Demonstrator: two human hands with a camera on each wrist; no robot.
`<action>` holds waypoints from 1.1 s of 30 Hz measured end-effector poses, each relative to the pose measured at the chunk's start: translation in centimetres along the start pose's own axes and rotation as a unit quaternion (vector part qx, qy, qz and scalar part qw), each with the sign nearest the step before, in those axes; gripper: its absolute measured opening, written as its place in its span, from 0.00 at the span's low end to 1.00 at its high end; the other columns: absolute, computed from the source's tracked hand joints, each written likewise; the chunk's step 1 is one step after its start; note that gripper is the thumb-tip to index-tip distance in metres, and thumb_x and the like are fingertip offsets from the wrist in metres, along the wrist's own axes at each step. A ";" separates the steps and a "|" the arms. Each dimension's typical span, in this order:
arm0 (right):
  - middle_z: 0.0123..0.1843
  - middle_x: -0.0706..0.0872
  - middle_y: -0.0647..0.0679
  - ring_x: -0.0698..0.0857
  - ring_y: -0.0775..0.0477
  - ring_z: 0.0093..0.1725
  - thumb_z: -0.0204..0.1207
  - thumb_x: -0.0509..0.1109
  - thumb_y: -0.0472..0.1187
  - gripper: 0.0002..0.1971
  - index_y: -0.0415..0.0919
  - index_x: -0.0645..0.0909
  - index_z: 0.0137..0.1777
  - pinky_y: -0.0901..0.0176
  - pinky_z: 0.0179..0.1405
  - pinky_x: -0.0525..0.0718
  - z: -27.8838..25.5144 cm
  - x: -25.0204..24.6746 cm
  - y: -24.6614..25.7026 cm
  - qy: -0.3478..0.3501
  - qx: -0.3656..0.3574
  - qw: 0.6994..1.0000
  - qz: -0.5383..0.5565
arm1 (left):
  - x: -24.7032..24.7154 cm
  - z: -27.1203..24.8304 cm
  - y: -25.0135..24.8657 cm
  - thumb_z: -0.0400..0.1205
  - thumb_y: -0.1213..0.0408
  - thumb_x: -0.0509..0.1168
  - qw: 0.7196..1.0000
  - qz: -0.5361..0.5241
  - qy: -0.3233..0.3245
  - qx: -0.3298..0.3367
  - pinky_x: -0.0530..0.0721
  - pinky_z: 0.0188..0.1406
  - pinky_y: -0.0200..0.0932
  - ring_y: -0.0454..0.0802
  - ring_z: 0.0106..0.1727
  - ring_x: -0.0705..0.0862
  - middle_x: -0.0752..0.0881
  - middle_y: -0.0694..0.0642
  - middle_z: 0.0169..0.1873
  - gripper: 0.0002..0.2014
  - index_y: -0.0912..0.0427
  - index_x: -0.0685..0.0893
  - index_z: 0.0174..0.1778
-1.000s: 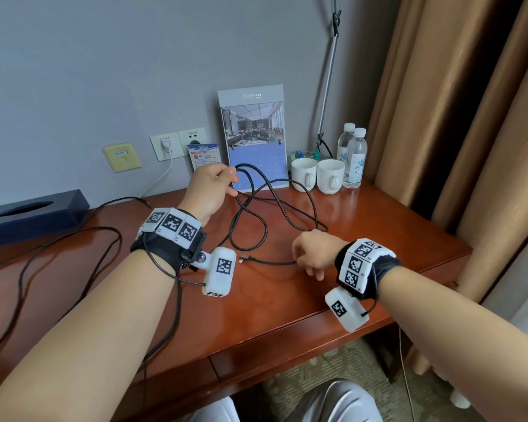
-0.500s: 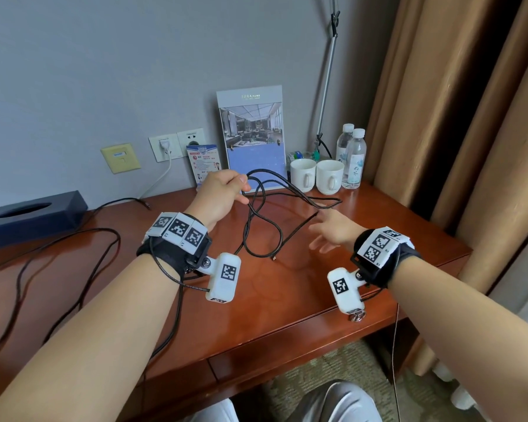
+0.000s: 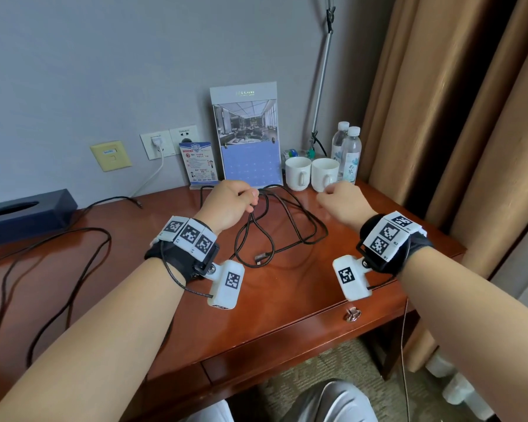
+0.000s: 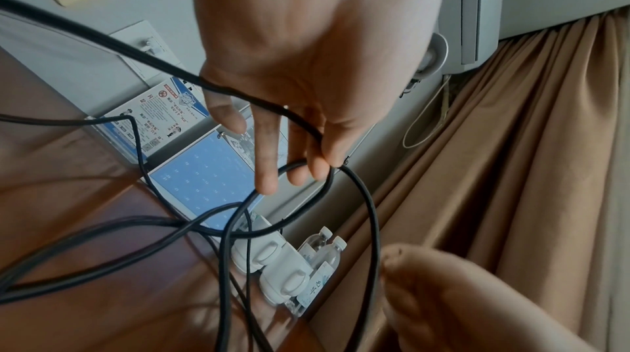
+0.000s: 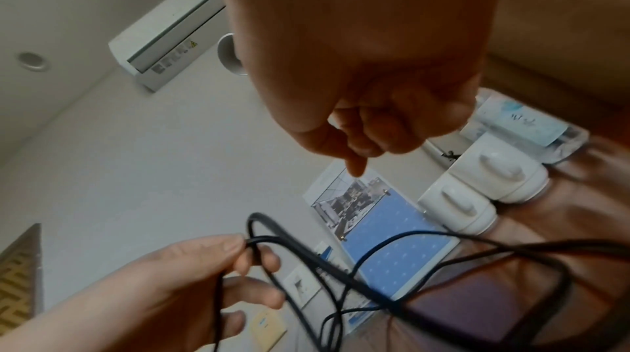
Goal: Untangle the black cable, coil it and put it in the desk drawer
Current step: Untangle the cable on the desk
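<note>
Two hands work above the desk: left hand pinches the black cable, loops trailing before the mugs; right hand curled, empty. Feeding loops evenly should prevent fresh tangles.

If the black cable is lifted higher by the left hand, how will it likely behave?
The black cable probably hangs limp: its loops already droop from the left hand onto the desk. The crossed loops will likely drag along together. It looks thin, so probably light.

black cable, tangled loops on desk, one end lifted, drawer closed
</note>
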State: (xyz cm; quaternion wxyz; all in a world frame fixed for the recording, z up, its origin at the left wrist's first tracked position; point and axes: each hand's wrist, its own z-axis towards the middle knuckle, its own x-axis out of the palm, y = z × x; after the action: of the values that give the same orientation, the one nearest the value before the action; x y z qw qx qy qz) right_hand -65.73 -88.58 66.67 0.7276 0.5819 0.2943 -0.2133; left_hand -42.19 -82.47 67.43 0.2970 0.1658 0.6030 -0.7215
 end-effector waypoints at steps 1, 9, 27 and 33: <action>0.32 0.85 0.39 0.82 0.46 0.34 0.73 0.67 0.44 0.15 0.30 0.85 0.41 0.48 0.38 0.82 0.1 0.4 0.3 -0.001 -0.025 0.999 0.025 | 0.2 0.0 0.1 0.86 0.63 0.62 1.000 0.008 0.007 0.000 0.83 0.59 0.49 0.52 0.44 0.90 0.90 0.52 0.42 0.13 0.67 0.88 0.45; 0.53 0.84 0.56 0.82 0.57 0.51 0.76 0.73 0.40 0.20 0.48 0.79 0.69 0.64 0.53 0.77 -0.9 3.5 3.6 0.215 -0.191 0.958 0.020 | 1.0 -0.3 0.4 0.85 0.61 0.65 0.995 0.072 0.062 0.037 0.84 0.55 0.48 0.48 0.42 0.89 0.90 0.53 0.38 0.12 0.60 0.89 0.39; 0.36 0.90 0.45 0.87 0.50 0.31 0.79 0.67 0.30 0.09 0.41 0.87 0.43 0.65 0.36 0.86 -1.2 5.3 1.8 0.098 -0.214 0.972 0.005 | -1.2 0.3 4.0 0.83 0.68 0.59 0.930 0.101 0.192 -0.298 0.88 0.33 0.46 0.58 0.40 0.90 0.91 0.59 0.46 0.10 0.64 0.85 0.52; 0.37 0.90 0.39 0.89 0.43 0.33 0.78 0.63 0.26 0.11 0.37 0.86 0.46 0.51 0.41 0.91 -0.6 6.1 1.1 0.053 -0.167 0.980 0.088 | -0.7 -0.1 5.8 0.76 0.68 0.71 0.912 0.057 0.290 -0.285 0.87 0.36 0.48 0.56 0.35 0.87 0.88 0.66 0.55 0.17 0.59 0.83 0.61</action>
State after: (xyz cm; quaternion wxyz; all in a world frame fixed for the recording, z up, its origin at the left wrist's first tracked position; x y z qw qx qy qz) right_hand -60.57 -87.58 63.25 0.8139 0.4862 0.3115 -0.0647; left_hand -38.04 -82.75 63.32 0.1845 0.3105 0.8320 -0.4211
